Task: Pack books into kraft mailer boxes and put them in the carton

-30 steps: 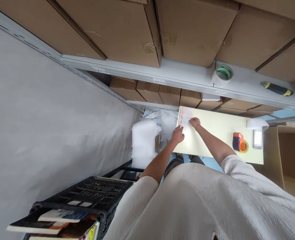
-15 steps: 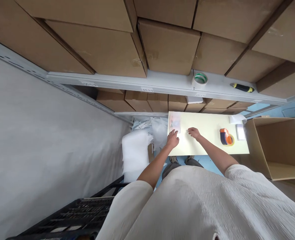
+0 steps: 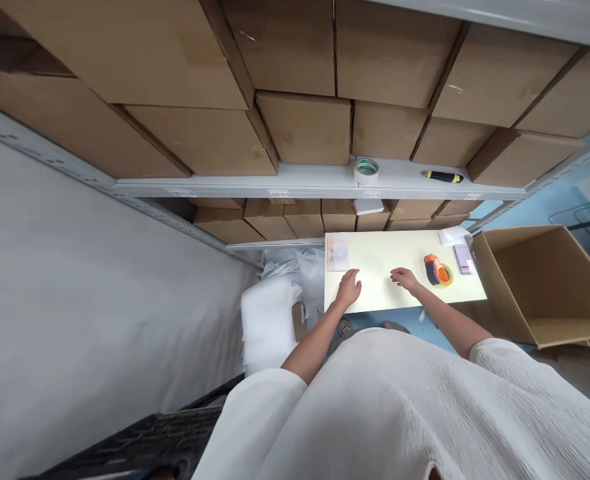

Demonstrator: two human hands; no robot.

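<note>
Pale and yellowish, the table (image 3: 375, 257) sits below a shelf (image 3: 315, 175) stacked with cardboard boxes (image 3: 302, 130). At its far left corner lies a thin pinkish packet (image 3: 338, 252). The left hand (image 3: 349, 291) is nearest it, close to the near edge, its grip released, fingers loosely spread. The right hand (image 3: 403, 278) hovers further right, fingers slightly curled, its grip empty. An orange-and-purple tape dispenser (image 3: 435, 270) rests towards the right edge.
</note>
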